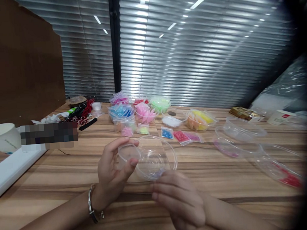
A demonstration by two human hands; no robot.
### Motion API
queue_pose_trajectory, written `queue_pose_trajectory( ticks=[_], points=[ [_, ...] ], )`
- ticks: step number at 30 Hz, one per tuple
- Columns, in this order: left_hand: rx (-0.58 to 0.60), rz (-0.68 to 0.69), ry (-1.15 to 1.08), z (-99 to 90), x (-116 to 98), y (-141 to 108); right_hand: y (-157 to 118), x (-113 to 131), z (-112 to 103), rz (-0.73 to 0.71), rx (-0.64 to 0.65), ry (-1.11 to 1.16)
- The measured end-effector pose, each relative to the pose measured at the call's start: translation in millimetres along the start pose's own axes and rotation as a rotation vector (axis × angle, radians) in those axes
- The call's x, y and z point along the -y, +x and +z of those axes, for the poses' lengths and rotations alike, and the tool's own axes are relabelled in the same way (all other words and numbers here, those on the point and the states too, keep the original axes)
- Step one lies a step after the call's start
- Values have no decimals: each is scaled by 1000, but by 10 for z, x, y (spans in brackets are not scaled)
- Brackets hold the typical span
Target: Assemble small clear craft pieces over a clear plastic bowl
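A small clear plastic cup or bag (129, 152) is held between the thumb and fingers of my left hand (114, 171), at the middle of the table. Just right of it stands a round clear plastic bowl (171, 152) with a little pale purple matter near its front. My right hand (180, 199) is at the bowl's front edge, fingers curled together and blurred; what its fingertips hold, if anything, is hidden. Behind the bowl lie small bags of blue beads (167, 132), red beads (181, 137) and yellow beads (143, 129).
Bowls of blue (121, 112), pink (146, 112) and yellow (204, 118) pieces line the back. Clear bowls with red bits (290, 178) stand right. A white bar (16, 168), a paper cup (2, 136) and dark cords (82, 111) are left, before a brown board (18, 58).
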State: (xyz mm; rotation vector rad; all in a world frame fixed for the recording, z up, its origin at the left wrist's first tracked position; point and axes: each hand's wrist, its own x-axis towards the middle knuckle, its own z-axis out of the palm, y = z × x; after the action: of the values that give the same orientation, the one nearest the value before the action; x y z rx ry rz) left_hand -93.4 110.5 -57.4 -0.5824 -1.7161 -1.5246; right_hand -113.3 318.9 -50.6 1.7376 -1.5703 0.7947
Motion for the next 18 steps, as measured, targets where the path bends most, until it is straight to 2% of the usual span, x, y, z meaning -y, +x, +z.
queue_pose_trajectory(
  ticks=[4, 8, 12, 16, 18],
  points=[
    [-12, -179, -66, 23, -24, 31, -41, -107, -63, 281, -25, -96],
    [-70, -307, -104, 50, -42, 99, -106, -231, -64, 432, 13, -164],
    [-92, -260, -179, 65, -39, 132, -147, -275, -42, 491, 54, -28],
    [-21, -136, -242, 47, -36, 111, -139, -235, -12, 438, 59, 139],
    [24, -116, -223, 31, -33, 104, -131, -203, -1, 407, 34, 227]
  ],
)
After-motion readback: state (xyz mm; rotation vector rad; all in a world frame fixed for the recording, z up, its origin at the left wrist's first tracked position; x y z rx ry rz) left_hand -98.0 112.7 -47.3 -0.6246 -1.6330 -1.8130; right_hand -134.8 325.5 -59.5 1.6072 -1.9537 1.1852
